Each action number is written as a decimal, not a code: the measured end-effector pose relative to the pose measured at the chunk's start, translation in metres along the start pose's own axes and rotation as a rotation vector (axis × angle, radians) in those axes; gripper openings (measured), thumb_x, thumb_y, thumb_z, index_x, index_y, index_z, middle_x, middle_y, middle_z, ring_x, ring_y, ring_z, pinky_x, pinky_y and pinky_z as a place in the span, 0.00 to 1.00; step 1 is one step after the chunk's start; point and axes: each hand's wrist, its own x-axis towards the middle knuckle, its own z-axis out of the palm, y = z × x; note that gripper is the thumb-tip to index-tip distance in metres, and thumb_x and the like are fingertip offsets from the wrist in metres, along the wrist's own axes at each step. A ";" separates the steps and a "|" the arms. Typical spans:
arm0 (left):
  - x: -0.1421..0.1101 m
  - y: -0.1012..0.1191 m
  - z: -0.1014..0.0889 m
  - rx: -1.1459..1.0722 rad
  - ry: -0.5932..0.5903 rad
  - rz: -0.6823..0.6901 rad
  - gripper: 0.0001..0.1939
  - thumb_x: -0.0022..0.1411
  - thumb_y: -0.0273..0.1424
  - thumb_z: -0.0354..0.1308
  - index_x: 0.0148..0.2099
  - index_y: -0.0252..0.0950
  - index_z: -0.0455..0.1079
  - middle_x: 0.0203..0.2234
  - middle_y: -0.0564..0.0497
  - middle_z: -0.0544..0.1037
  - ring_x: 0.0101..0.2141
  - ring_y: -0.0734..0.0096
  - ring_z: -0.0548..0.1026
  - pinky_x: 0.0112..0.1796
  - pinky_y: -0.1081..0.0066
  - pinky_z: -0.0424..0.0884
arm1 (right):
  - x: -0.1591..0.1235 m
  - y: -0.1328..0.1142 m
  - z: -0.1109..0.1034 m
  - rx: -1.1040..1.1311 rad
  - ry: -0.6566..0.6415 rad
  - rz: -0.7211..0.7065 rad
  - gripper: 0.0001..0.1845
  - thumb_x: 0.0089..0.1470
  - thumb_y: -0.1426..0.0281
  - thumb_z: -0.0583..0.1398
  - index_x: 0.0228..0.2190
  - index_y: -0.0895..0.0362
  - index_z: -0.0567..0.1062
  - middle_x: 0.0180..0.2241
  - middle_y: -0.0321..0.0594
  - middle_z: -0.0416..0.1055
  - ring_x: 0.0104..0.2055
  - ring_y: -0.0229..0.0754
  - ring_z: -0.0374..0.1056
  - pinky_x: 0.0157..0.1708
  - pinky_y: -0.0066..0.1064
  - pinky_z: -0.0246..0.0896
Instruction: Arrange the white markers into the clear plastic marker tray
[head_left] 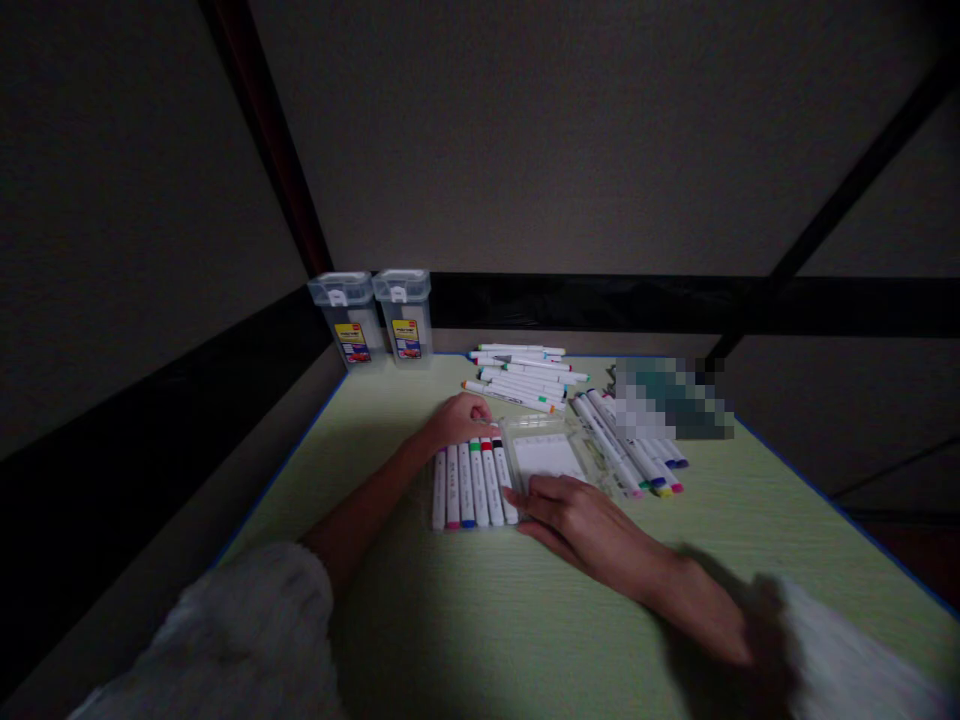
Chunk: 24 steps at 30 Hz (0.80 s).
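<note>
A clear plastic case [525, 428] lies unfolded on the table, with a row of white markers [466, 490] side by side in its left half. Their coloured bands include green, red and black. My left hand [456, 420] is at the far end of this row, fingers curled together; what they grip is hidden. From the right, my right hand [574, 515] reaches over the case's near edge. Its fingers are stretched and somewhat apart, and one fingertip touches the lower part of the rightmost marker [504, 480], the black-banded one. A white insert [547, 455] shows in the case's right half.
Several slim white markers [525, 380] are piled behind the case. Thicker markers [626, 440] lie in a bunch to the right, beside a blurred dark green item [675, 395]. Two lidded clear containers [349, 325] stand at the back left of the pale green table [450, 620].
</note>
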 end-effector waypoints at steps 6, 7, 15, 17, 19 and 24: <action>0.001 0.000 0.000 0.022 -0.027 -0.013 0.14 0.41 0.36 0.61 0.29 0.31 0.70 0.24 0.50 0.71 0.27 0.72 0.66 0.27 0.73 0.61 | 0.001 0.000 0.001 0.025 -0.005 -0.004 0.17 0.57 0.67 0.48 0.45 0.60 0.69 0.31 0.43 0.67 0.33 0.41 0.64 0.33 0.32 0.60; 0.001 -0.001 0.000 0.021 -0.027 -0.015 0.14 0.41 0.36 0.61 0.30 0.31 0.70 0.25 0.50 0.71 0.27 0.72 0.66 0.27 0.72 0.61 | 0.001 0.001 0.002 0.025 -0.008 -0.006 0.17 0.57 0.67 0.49 0.44 0.59 0.69 0.31 0.43 0.68 0.34 0.41 0.64 0.33 0.33 0.60; 0.002 -0.002 0.001 0.003 -0.013 -0.030 0.13 0.40 0.37 0.61 0.28 0.34 0.69 0.24 0.51 0.71 0.27 0.71 0.66 0.26 0.72 0.61 | 0.001 0.001 0.003 0.012 0.009 -0.018 0.16 0.57 0.68 0.49 0.44 0.59 0.69 0.31 0.42 0.68 0.33 0.40 0.65 0.33 0.32 0.60; 0.002 -0.002 0.001 0.009 -0.016 -0.025 0.14 0.40 0.37 0.61 0.28 0.33 0.69 0.24 0.51 0.71 0.27 0.71 0.66 0.26 0.72 0.61 | 0.001 0.001 0.003 0.011 0.005 -0.012 0.16 0.57 0.68 0.49 0.44 0.59 0.69 0.31 0.42 0.68 0.33 0.41 0.65 0.34 0.32 0.60; 0.002 -0.002 0.000 0.016 -0.023 -0.021 0.14 0.40 0.37 0.60 0.29 0.32 0.69 0.24 0.51 0.71 0.28 0.72 0.67 0.27 0.73 0.61 | 0.001 0.001 0.003 0.015 0.006 -0.010 0.16 0.57 0.68 0.49 0.44 0.59 0.69 0.32 0.43 0.69 0.34 0.41 0.65 0.35 0.32 0.60; 0.001 0.000 0.000 0.022 -0.027 -0.017 0.13 0.41 0.36 0.60 0.28 0.32 0.69 0.25 0.50 0.72 0.27 0.72 0.67 0.27 0.72 0.62 | 0.002 0.000 0.005 0.023 0.008 -0.028 0.16 0.57 0.69 0.49 0.44 0.61 0.69 0.32 0.43 0.69 0.35 0.41 0.65 0.35 0.32 0.60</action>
